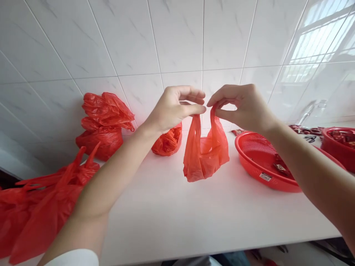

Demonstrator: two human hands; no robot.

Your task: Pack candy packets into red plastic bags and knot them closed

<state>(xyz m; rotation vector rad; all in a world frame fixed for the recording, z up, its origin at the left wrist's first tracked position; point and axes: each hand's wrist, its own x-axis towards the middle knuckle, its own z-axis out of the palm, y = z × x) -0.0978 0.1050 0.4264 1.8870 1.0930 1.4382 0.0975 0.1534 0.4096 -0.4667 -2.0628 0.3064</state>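
Note:
A small red plastic carrier bag (pixel 205 162) hangs between my hands above the white table, its two handles raised. My left hand (pixel 179 105) pinches the left handle between thumb and fingers. With thumb and forefinger, my right hand (pixel 240 103) grips the top of the right handle. The bag's bottom is slightly filled out, but its contents are hidden by the plastic. Just behind my left wrist is a round container (pixel 168 142) stuffed with crumpled red plastic bags.
More red bags stand at left: a bunched pile (pixel 104 122) against the tiled wall and several with upright handles (pixel 52 207) nearer me. On the right, a red perforated basket (pixel 260 175) holds a few wrapped packets. Beyond it sit scissors (pixel 310 139) and another red basket (pixel 340 151).

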